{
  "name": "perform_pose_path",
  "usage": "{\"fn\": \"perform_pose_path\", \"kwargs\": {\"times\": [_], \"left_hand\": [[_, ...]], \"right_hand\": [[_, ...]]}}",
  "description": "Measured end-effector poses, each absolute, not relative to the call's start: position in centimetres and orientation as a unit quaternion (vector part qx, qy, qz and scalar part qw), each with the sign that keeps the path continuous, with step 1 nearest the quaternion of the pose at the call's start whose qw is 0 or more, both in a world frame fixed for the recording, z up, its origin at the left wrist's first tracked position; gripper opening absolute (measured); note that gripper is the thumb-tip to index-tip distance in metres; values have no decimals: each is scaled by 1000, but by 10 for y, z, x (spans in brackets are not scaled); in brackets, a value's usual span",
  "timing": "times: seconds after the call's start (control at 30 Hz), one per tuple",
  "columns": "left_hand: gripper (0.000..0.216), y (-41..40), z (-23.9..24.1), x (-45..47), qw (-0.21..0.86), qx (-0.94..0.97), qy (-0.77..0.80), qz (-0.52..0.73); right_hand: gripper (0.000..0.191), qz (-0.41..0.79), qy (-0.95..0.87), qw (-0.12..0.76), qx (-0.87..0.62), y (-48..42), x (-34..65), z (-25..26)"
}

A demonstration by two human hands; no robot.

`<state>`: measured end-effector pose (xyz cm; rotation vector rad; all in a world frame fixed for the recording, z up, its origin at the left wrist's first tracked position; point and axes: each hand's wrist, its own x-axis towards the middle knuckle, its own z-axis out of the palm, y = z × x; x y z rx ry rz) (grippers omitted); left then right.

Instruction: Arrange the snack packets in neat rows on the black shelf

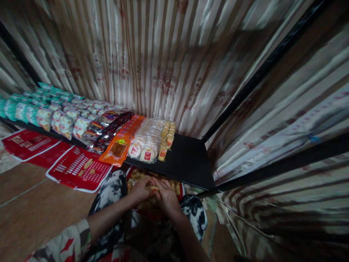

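Observation:
My left hand (142, 190) and my right hand (167, 198) are close together between my knees, over a red bag (182, 190) filled with small yellow-brown wrapped snacks (177, 186). Both hands are closed on yellow wrapped snacks (153, 188), with fingers curled over them; how many they hold is hidden. Just beyond, on a low black shelf (188, 156), a short row of the same kind of yellow wrapped snacks (163, 151) stands beside rows of round white crackers (147, 154) in clear wrappers.
Further left on the shelf are an orange snack bag (117, 147), dark shiny packets (102, 133) and many white and teal packets (62, 122). Red printed bags (81, 171) lie on the tiled floor (24, 203). Black poles (253, 82) and striped sheeting (163, 62) surround the shelf.

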<state>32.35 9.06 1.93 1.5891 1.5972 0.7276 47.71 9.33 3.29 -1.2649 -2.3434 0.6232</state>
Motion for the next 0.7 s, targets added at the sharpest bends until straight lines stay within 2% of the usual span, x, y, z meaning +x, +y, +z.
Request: {"fn": "perform_pose_path", "kwargs": {"times": [0.17, 0.27, 0.37, 0.43, 0.53, 0.7], "left_hand": [[28, 106, 43, 333, 346, 674, 586, 288], [33, 114, 52, 343, 286, 696, 563, 341], [33, 115, 57, 355, 209, 678, 574, 408], [32, 114, 57, 365, 189, 668, 574, 434], [30, 115, 54, 382, 228, 669, 552, 443], [31, 140, 44, 410, 346, 594, 556, 466]], "right_hand": [[57, 237, -807, 226, -492, 97, 492, 39], [40, 262, -765, 273, -522, 105, 502, 35], [26, 326, -673, 357, -560, 118, 509, 24], [31, 396, -567, 434, -577, 129, 512, 15], [42, 463, -432, 510, -583, 149, 515, 4], [40, 436, -427, 524, -594, 190, 518, -4]]}}
